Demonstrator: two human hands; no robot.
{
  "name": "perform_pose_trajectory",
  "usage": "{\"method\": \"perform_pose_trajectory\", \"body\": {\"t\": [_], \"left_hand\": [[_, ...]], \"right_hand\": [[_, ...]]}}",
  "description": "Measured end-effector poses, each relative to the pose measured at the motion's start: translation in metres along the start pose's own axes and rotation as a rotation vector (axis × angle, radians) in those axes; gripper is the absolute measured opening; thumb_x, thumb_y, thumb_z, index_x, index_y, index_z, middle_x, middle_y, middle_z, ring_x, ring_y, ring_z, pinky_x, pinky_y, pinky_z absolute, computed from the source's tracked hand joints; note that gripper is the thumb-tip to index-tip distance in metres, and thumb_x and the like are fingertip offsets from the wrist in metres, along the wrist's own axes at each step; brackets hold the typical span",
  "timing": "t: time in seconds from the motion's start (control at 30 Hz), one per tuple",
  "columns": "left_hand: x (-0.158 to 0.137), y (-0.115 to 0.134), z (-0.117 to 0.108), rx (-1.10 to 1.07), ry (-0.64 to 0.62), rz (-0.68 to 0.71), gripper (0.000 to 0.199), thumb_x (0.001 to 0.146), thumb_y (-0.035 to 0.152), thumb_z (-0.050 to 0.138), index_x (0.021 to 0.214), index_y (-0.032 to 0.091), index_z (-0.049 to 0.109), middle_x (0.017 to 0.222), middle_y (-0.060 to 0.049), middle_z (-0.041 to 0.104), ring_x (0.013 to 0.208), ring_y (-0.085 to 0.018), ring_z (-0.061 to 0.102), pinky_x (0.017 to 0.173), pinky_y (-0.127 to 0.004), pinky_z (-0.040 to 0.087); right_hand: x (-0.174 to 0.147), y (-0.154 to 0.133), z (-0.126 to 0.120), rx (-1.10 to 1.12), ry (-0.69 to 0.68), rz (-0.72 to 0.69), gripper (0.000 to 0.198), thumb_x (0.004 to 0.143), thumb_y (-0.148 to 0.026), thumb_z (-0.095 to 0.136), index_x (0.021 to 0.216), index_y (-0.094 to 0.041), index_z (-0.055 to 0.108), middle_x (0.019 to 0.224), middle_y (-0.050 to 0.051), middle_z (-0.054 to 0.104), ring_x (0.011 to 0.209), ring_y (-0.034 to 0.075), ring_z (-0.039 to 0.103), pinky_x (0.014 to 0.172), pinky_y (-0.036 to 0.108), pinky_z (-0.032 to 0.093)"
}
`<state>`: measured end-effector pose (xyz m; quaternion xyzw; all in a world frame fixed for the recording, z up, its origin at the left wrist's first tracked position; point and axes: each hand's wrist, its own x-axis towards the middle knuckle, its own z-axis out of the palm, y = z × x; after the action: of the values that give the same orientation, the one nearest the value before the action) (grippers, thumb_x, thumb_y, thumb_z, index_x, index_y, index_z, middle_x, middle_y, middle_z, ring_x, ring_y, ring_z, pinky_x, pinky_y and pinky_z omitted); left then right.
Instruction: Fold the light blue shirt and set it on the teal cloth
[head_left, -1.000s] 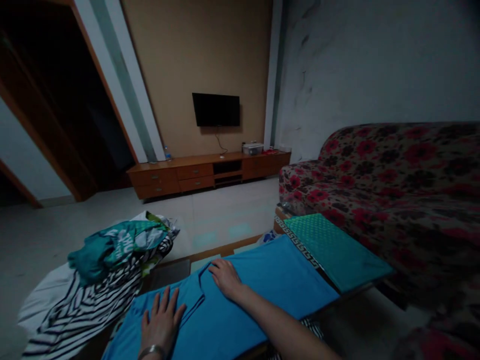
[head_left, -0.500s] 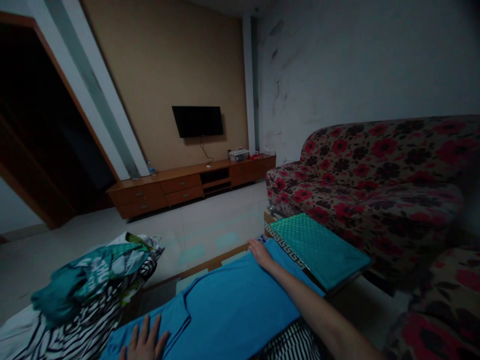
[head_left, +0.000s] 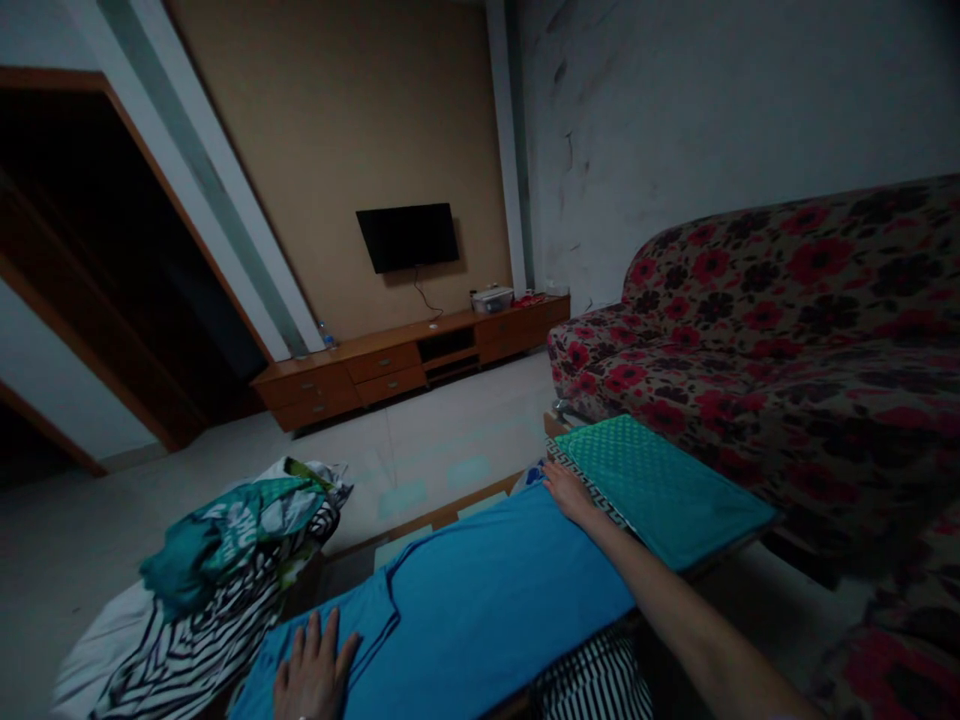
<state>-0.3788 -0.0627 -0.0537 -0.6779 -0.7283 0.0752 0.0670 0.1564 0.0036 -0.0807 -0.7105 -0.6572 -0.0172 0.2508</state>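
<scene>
A blue T-shirt lies spread across the low table in front of me. My left hand rests flat on its sleeve end at the lower left, fingers spread. At the shirt's far right end, my right hand lies palm down near the hem, fingers stretched out. Just beyond that hand is a folded teal cloth with a black-and-white key-pattern border. A heap of clothes, teal, white and black-striped, sits to the left of the shirt.
A wooden TV cabinet stands along the far wall under a wall-mounted television. On the right is a flowered sofa. Black-and-white striped fabric shows below the table's near edge. A dark doorway opens at the left.
The view has shifted, so the scene sits a little further right. My right hand has slid toward the shirt's far right edge. My left hand stays on the sleeve end.
</scene>
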Motion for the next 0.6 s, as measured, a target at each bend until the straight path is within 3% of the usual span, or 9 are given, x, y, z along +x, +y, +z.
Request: {"method": "perform_pose_trajectory", "body": {"t": [0.1,0.23,0.37,0.6], "left_hand": [[-0.004,0.002,-0.005,-0.019,-0.011,-0.007,0.066,0.089,0.050,0.031,0.149,0.021,0.022,0.157,-0.007,0.016,0.144,-0.028,0.016,0.111,-0.046,0.023],[-0.008,0.001,-0.009,-0.024,-0.039,0.027,0.063,0.091,0.049,0.026,0.149,0.026,0.019,0.158,0.000,0.010,0.145,-0.026,0.012,0.113,-0.048,0.019],[-0.010,-0.001,-0.012,-0.069,-0.030,0.042,0.063,0.090,0.049,0.027,0.148,0.025,0.022,0.157,-0.001,0.012,0.144,-0.028,0.013,0.112,-0.051,0.019],[-0.016,-0.002,-0.016,-0.117,0.011,0.034,0.062,0.090,0.048,0.027,0.147,0.024,0.029,0.157,-0.004,0.019,0.143,-0.028,0.018,0.111,-0.051,0.020]], "right_hand": [[-0.012,-0.022,0.003,-0.026,0.026,0.000,0.050,0.091,-0.029,0.042,0.136,-0.010,0.047,0.145,0.017,0.040,0.138,0.027,0.031,0.113,0.047,0.023],[-0.039,-0.044,0.010,-0.013,-0.070,-0.108,0.052,0.092,-0.037,0.041,0.138,-0.014,0.045,0.146,0.012,0.040,0.139,0.023,0.030,0.113,0.042,0.023],[-0.045,-0.034,-0.001,0.015,-0.102,-0.038,0.051,0.092,-0.037,0.040,0.136,-0.012,0.048,0.145,0.013,0.042,0.137,0.024,0.032,0.113,0.042,0.022],[-0.050,-0.027,-0.039,-0.005,-0.038,0.062,0.047,0.091,-0.027,0.040,0.133,-0.009,0.051,0.139,0.015,0.048,0.131,0.023,0.040,0.110,0.038,0.028]]}}
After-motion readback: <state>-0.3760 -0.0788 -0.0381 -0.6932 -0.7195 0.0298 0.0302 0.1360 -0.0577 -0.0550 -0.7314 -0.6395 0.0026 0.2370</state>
